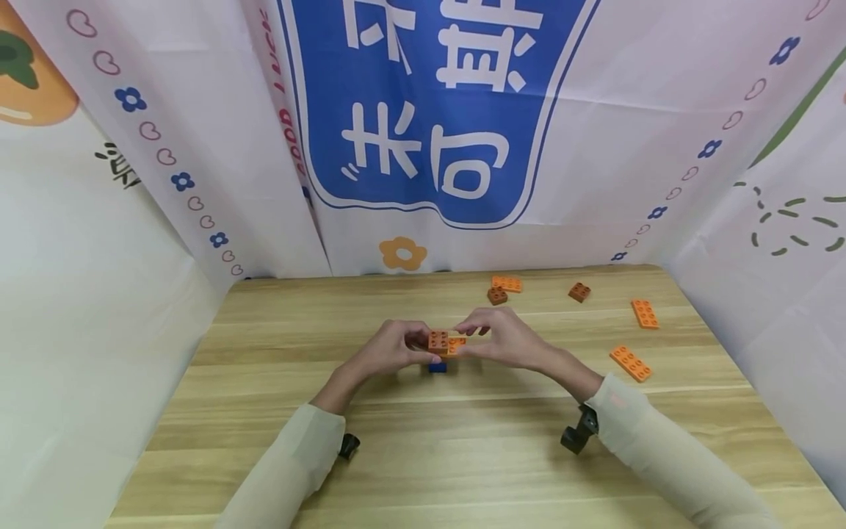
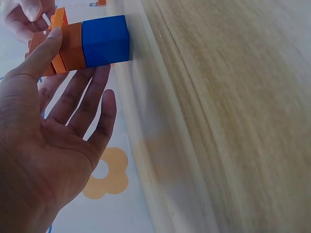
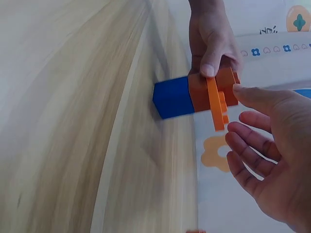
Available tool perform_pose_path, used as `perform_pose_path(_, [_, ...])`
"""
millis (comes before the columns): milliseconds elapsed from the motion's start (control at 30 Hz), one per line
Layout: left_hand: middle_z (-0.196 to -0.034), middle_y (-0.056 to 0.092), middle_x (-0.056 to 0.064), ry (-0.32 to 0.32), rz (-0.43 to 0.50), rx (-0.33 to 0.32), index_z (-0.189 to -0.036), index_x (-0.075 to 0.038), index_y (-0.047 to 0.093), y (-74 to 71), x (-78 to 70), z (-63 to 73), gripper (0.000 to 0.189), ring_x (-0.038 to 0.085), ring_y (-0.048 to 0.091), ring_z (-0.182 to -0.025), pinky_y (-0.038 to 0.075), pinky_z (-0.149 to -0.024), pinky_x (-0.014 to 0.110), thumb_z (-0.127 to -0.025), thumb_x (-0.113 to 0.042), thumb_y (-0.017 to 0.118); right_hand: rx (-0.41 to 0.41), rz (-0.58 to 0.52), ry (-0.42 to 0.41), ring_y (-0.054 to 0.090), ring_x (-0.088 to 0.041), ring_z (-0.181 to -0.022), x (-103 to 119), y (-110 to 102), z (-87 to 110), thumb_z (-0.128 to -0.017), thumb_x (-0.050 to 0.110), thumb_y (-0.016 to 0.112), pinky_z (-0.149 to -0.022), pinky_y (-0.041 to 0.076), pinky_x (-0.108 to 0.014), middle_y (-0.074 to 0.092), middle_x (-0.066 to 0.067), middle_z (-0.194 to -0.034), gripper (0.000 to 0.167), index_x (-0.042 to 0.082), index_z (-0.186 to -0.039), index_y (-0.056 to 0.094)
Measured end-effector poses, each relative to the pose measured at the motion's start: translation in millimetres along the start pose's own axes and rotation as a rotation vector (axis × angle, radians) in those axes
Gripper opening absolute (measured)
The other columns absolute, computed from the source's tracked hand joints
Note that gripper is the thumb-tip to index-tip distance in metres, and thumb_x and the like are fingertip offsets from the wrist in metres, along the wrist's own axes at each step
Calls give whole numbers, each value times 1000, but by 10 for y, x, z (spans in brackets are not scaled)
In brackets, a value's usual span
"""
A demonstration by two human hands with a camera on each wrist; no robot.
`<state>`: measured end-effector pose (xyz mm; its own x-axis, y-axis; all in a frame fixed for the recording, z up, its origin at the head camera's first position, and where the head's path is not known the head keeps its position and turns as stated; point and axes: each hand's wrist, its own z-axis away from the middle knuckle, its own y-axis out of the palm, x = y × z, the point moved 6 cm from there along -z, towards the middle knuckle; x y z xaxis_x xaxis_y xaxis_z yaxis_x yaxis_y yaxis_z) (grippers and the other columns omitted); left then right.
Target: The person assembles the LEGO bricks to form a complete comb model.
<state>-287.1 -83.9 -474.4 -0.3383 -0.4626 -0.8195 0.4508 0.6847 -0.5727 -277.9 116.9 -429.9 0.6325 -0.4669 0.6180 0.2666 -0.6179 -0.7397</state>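
A small stack of toy building bricks stands mid-table: a blue block point(image 2: 106, 41) at the bottom, a brown brick point(image 2: 74, 47) on it, then a thin orange plate point(image 3: 215, 104) and another brown brick point(image 1: 438, 340) on top. My left hand point(image 1: 388, 350) grips the stack from the left, thumb at the orange plate and fingers behind the lower brown brick. The plate juts out to the right past the brown bricks, its studs showing. My right hand point(image 3: 282, 145) is at that side with fingers spread and loosely bent; its thumb tip overlaps the top brown brick in the right wrist view.
Toward the back of the wooden table point(image 1: 463, 455) lie an orange plate point(image 1: 507, 283), a brown brick point(image 1: 497, 295) beside it and a second loose brown brick point(image 1: 579, 292). Two more orange plates point(image 1: 644, 314) lie at the right. Printed cloth point(image 1: 595, 162) hangs behind the table.
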Motion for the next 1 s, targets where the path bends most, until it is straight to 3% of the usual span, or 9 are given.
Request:
perform_pose_path(167, [-99,77,-5,-5,-13,-6,-101,-16,74,0,13,-1,20,12,71,-89,59,-82,32,-90,-26,88,-7,27,0,72,-17,-94,-73,-101,112,-86,22,92,-84,61,-44,79,-5,-108,37,5,-116,80])
perform_pose_path(400, [-99,75,-6,-4,-33,-16,-99,-17,71,0,20,11,21,11,70,-90,59,-81,33,-91,-28,87,-7,57,13,74,-30,-97,-226,-197,292,-85,20,92,-84,61,-43,78,-11,-111,37,5,-117,80])
perform_pose_path(767, [-99,76,-6,8,-28,-19,-101,-16,73,8,2,22,21,11,70,-90,59,-81,31,-91,-28,87,7,106,12,74,-31,-96,-390,-419,620,-85,16,92,-81,61,-51,78,-11,-112,39,3,-119,78])
perform_pose_path(1000, [-101,76,-4,13,-26,-20,-102,-16,73,6,-7,23,21,12,71,-91,59,-82,32,-91,-28,87,32,109,68,74,-32,-99,-523,-558,818,-83,16,93,-84,61,-52,77,-11,-116,42,3,-120,78])
